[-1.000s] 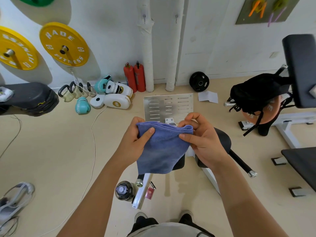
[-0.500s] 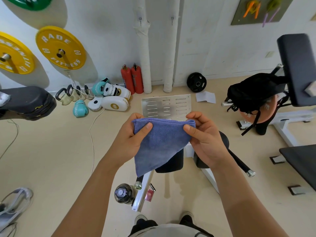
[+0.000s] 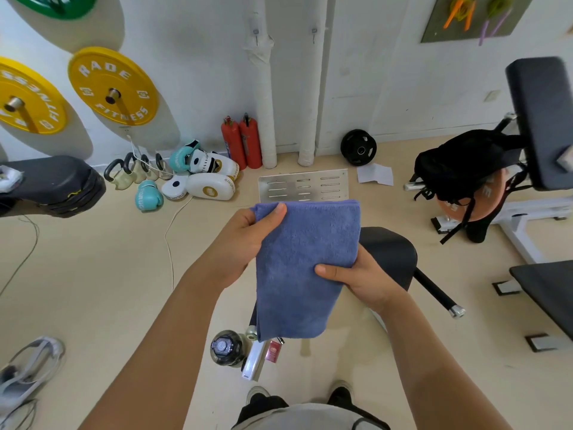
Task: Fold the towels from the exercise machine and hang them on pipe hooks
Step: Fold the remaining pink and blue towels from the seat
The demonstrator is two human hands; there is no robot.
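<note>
Folding is under way: the left hand [image 3: 245,240] pinches the blue towel [image 3: 305,268] at its top corner, the right hand [image 3: 362,279] grips its side. Next probably another fold, then the pipe hooks [image 3: 256,32].

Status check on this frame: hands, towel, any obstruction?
Left hand grips folded blue terry towel at top corner; right hand holds its right edge. Towel hangs flat, off machine. Nothing blocks it; white wall pipes ahead.

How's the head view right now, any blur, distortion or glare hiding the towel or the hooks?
Head view: blue towel and both hands sharp; fisheye bends the white pipes and wall; padded backrest at the right edge smeared; soft shadows under the yellow weight plates; the pipe hooks small but visible, no glare.
</note>
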